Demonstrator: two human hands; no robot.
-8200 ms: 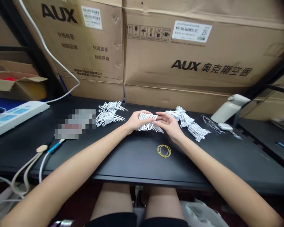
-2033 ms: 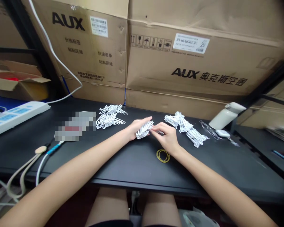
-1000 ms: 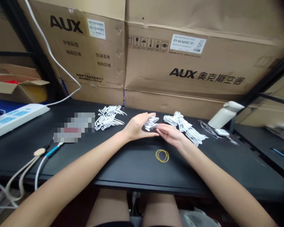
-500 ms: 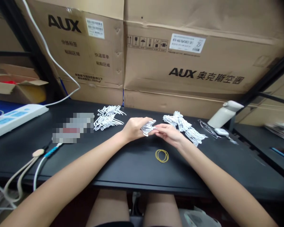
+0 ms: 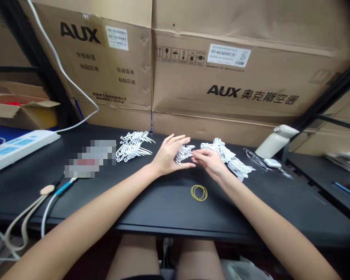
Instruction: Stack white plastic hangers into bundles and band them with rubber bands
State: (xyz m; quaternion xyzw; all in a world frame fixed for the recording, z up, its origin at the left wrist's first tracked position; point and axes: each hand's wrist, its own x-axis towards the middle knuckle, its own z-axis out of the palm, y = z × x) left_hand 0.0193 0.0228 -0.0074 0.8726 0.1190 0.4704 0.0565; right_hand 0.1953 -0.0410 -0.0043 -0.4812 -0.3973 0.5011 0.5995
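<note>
A bunch of white hooks (image 5: 183,154) is between my two hands above the black table (image 5: 163,198). My left hand (image 5: 169,155) is spread around its left side, fingers stretched above and thumb below; whether the palm touches the hooks is hidden. At the right end of the bunch, my right hand (image 5: 210,161) pinches the hooks between thumb and fingers. More white hooks lie in a pile (image 5: 134,147) to the left. Other bunches of white hooks (image 5: 228,157) lie just beyond my right hand. Yellow rubber bands (image 5: 198,193) rest nearer the table's front edge.
A white bottle (image 5: 277,140), glasses (image 5: 252,158) and a small white case (image 5: 272,163) are at the right. A power strip (image 5: 20,147), a cable (image 5: 63,187) and a blurred-out object (image 5: 90,159) occupy the left. Large cardboard boxes (image 5: 227,101) stand along the back.
My left hand has opened from its grip around the hooks, its fingers now stretched out and thumb apart. My right hand stays pinched at the bunch's right end.
</note>
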